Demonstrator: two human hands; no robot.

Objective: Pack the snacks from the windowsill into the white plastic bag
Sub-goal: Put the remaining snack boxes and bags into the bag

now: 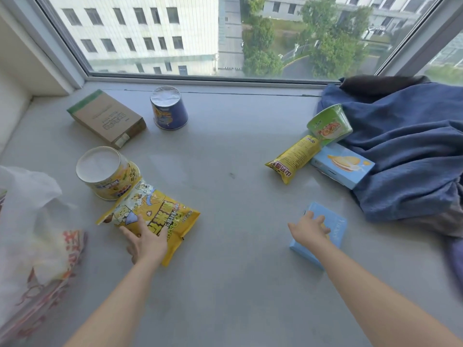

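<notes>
Head view: left hand (146,242) laid flat on yellow popcorn bag (155,221), right hand (310,230) spread over blue box (325,236); nothing gripped; slippage risked if lifted unclamped.

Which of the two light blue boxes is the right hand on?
The right hand rests on the near, plain light blue box. The other light blue box, picturing a sandwich biscuit, lies farther back against the blue cloth.

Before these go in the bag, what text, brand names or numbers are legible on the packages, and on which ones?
Nothing can be quoted with confidence.
Yellow popcorn bag under the left hand: large characters, upside down, partly covered.
Yellow tube pack: red characters and fine print, too small.
Brown box: printed lines, blurred.
Light blue box under the right hand: faint lettering, unreadable.
Cups: artwork only discernible.
</notes>
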